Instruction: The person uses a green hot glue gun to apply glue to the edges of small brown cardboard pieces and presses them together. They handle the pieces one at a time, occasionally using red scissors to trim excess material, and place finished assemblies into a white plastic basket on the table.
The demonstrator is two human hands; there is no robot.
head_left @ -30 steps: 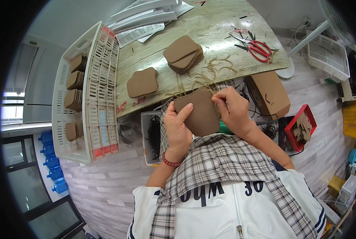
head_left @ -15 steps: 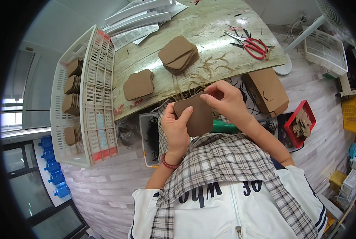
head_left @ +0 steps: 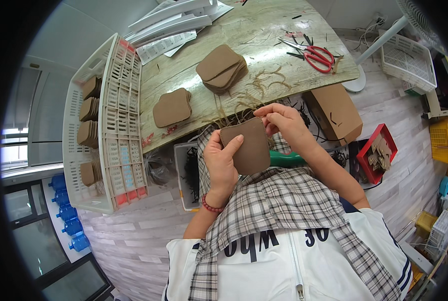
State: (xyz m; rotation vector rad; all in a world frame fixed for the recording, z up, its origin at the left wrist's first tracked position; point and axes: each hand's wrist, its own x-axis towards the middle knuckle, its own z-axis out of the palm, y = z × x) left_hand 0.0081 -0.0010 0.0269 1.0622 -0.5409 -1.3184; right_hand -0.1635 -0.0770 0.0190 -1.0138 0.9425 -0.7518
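Note:
A brown square piece with rounded corners (head_left: 251, 148), like leather or felt with a stitched-looking edge, hangs upright in front of my lap. My left hand (head_left: 222, 163) is closed on its left side, thumb across the face. At its upper right corner, my right hand (head_left: 280, 123) has thumb and index finger pinched together; whatever they hold there is too small to make out. Thin tan strips (head_left: 254, 95) lie on the table edge just beyond. A short stack of the same brown pieces (head_left: 172, 108) and a taller one (head_left: 222, 67) rest on the tabletop.
Red-handled scissors (head_left: 316, 57) lie at the table's right among dark scraps. A white plastic crate (head_left: 123, 120) with several brown stacks stands at left. Papers (head_left: 173, 25) lie at the back. Right of my arm are a cardboard box (head_left: 336, 115) and a red tray (head_left: 379, 153).
My right thumb and fingers have slid slightly up and off the face of the brown piece to its corner. More of the piece shows; my left hand keeps its hold.

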